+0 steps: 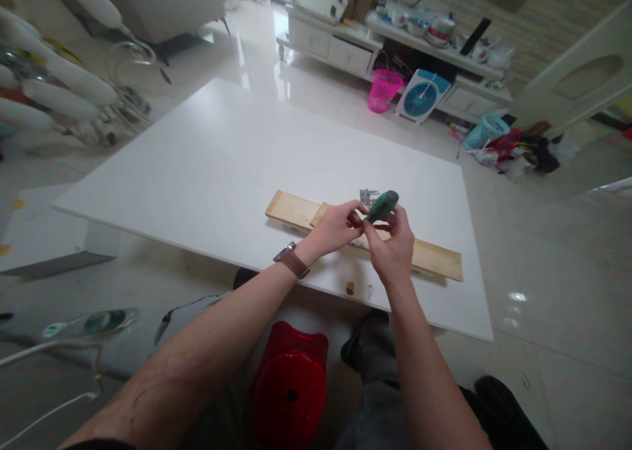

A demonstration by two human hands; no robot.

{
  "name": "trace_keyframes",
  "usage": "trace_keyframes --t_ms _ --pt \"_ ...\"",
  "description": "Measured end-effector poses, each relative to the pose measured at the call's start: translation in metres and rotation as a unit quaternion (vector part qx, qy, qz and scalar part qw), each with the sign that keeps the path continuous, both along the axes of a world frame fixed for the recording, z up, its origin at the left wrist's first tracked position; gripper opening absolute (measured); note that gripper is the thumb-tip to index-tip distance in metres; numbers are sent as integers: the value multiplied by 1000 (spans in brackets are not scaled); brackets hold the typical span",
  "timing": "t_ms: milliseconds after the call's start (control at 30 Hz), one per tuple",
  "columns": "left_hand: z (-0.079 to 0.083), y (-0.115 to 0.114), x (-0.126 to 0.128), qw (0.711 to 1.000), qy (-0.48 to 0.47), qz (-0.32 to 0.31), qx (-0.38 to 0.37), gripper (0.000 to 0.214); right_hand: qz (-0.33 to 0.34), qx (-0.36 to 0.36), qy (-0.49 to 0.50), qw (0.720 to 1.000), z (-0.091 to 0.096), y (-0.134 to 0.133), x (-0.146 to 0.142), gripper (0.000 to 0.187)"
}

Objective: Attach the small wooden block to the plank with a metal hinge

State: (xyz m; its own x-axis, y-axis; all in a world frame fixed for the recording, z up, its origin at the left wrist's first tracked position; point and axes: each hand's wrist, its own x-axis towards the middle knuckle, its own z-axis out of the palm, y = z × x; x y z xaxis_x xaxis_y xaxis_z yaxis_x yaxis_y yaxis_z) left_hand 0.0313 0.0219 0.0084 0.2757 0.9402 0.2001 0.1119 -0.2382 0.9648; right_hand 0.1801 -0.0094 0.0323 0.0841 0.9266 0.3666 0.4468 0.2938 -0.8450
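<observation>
Two hands meet at a green-handled screwdriver above wooden boards on a white table.
The right hand has its fingers closed around the screwdriver, handle tilted up; the left hand, a brown-strapped watch at its wrist, curls its fingers just beside the tool's lower end, though whether they grip anything cannot be told. Metal hardware lies just beyond the boards, a small yellow-and-dark piece near the table's close edge, and a red stool stands below.
</observation>
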Motion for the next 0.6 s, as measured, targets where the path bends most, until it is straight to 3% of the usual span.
trace_keyframes --t_ms 133,333,500,600 --pt "0 0 0 1000 16 -5 13 31 -42 -5 -17 999 1 1 0 39" --pt "1 1 -1 1000 2 5 0 30 14 -6 25 1000 0 1 -1 42" --pt "1 0 -1 999 37 5 26 31 -23 -1 -17 1000 0 2 0 36" --pt "0 0 0 999 34 5 28 29 -4 -8 -2 1000 1 1 -2 32"
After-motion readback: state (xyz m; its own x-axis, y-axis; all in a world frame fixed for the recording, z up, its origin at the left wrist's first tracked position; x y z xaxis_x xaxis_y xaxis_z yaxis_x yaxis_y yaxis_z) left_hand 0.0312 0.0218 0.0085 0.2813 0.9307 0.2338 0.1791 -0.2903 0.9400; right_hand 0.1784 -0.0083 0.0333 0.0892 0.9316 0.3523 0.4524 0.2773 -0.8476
